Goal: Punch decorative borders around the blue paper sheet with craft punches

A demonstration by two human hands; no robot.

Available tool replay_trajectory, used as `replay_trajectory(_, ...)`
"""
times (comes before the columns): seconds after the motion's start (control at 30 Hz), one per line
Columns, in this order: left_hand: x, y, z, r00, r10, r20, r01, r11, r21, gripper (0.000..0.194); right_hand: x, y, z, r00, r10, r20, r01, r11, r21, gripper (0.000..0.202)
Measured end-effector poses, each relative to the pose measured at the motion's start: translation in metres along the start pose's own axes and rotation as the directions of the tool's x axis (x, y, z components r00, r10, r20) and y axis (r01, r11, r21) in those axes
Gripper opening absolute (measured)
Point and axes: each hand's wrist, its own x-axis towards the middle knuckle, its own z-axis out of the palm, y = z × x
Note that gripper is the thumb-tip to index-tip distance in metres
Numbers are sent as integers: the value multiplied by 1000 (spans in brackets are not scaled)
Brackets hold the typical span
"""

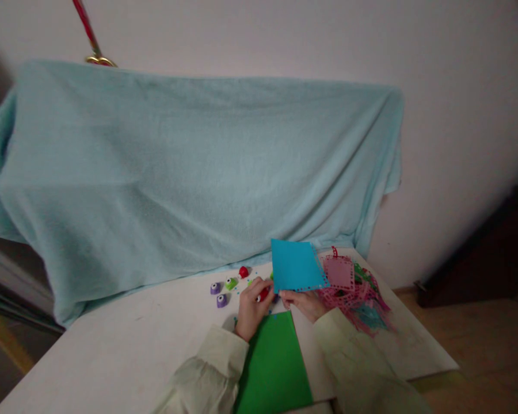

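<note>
Paper (297,265), bright blue, two edges lacy

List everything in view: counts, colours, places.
Tabletop: one, white, beneath items
Draped cloth: one, light blue, behind tabletop
Wall: one, whitish, behind cloth
Corded ornament: one, red, gold, top left
Small rounded pieces: at least five, purple, green, red, near left hand
Rectangular sheet: one, green, at near edge
Square punched paper: one, blue, in right hand
Lacy square: one, pink, beside blue paper
Paper scrap pile: one, mostly pink, right
Blurred object: one, dark brown, far right
Floor: one, brown, lower right
Left hand: one, at red piece
Right hand: one, pinching blue paper
Sleeves: two, pale green, forearms
</note>
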Motion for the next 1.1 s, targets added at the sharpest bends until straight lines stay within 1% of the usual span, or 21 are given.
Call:
replay_trajectory(0.17,4,-4,0,988,-114,-107,109,993,-49,18,-1,-6,2,997,-52,-64,46,994,-96,30)
replay_trajectory(0.27,4,-7,0,962,-214,-172,209,977,-44,24,-1,-8,0,993,-91,-81,77,984,-162,36)
replay_trajectory(0.33,4,-7,0,939,-283,-193,281,959,-38,31,0,-9,-1,989,-110,-98,90,977,-192,37)
replay_trajectory(0.4,5,-5,-2,922,-347,-174,341,938,-61,39,-1,-9,-1,987,-116,-110,91,973,-214,36)
replay_trajectory(0.5,7,0,-3,911,-407,-72,392,906,-162,42,-2,-10,0,988,-115,-106,85,963,-257,35)
replay_trajectory(0.57,9,2,-3,906,-422,10,413,882,-227,41,-3,-10,0,987,-119,-104,83,950,-302,35)
replay_trajectory(0.63,9,3,-1,900,-431,69,433,863,-260,40,-3,-9,0,987,-120,-105,77,935,-347,33)
replay_trajectory(0.73,8,0,3,892,-441,104,452,849,-273,38,-3,-7,-1,990,-94,-100,47,916,-398,30)
replay_trajectory(0.8,7,-2,3,891,-442,103,452,850,-272,37,-3,-7,-1,991,-82,-109,27,902,-430,29)
replay_trajectory(0.87,7,-3,3,895,-436,92,444,855,-268,36,-4,-7,-1,988,-95,-121,30,892,-451,29)
replay_trajectory(0.97,8,-3,1,903,-425,59,425,866,-263,38,-2,-5,-2,974,-175,-141,97,894,-437,33)
replay_trajectory(1.03,9,-3,1,904,-427,27,419,870,-259,40,1,-2,-5,951,-233,-202,136,905,-402,35)
replay_trajectory(1.1,10,-4,1,901,-435,-3,420,872,-253,40,5,2,-10,914,-258,-313,142,927,-348,34)
